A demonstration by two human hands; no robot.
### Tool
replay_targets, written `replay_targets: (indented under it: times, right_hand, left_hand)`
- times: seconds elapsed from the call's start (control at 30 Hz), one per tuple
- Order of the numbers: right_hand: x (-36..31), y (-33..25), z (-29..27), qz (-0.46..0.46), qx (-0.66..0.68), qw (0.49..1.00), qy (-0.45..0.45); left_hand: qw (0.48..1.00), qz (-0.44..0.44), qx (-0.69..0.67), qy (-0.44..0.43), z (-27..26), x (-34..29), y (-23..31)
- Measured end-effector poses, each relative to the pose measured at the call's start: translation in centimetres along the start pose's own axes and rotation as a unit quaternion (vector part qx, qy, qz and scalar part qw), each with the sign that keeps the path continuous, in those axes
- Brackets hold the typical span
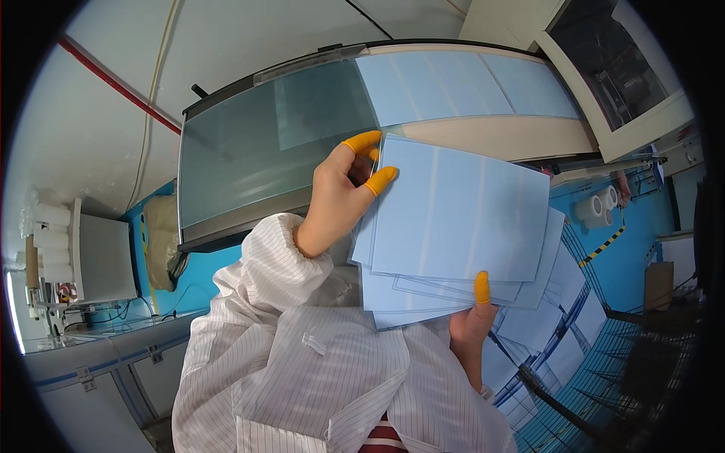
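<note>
Apparently to steady the uneven blue sheets (461,211), the left hand (336,195) pinches their left edge while the right hand (470,326) clasps the bottom, its fingers hidden underneath.

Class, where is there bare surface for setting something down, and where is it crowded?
The glass panel looks bare left of the flat blue sheets; so does the beige strip between those sheets and the held stack. The wire rack, lower right, is crowded with more sheets.
</note>
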State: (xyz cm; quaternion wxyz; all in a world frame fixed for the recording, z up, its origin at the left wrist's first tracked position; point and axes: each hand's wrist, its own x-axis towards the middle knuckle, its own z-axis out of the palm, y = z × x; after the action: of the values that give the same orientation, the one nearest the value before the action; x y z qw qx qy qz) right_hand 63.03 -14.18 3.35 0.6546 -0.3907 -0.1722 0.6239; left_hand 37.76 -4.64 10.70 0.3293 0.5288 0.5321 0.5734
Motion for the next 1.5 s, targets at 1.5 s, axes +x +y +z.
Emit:
replay_targets:
  times: [1.5]
  right_hand:
    - [1.6,-1.9,1.6,0.01,0.039,0.998,0.054]
  left_hand:
    - [0.848,0.135,0.511,-0.051,-11.8,5.5,-3.1]
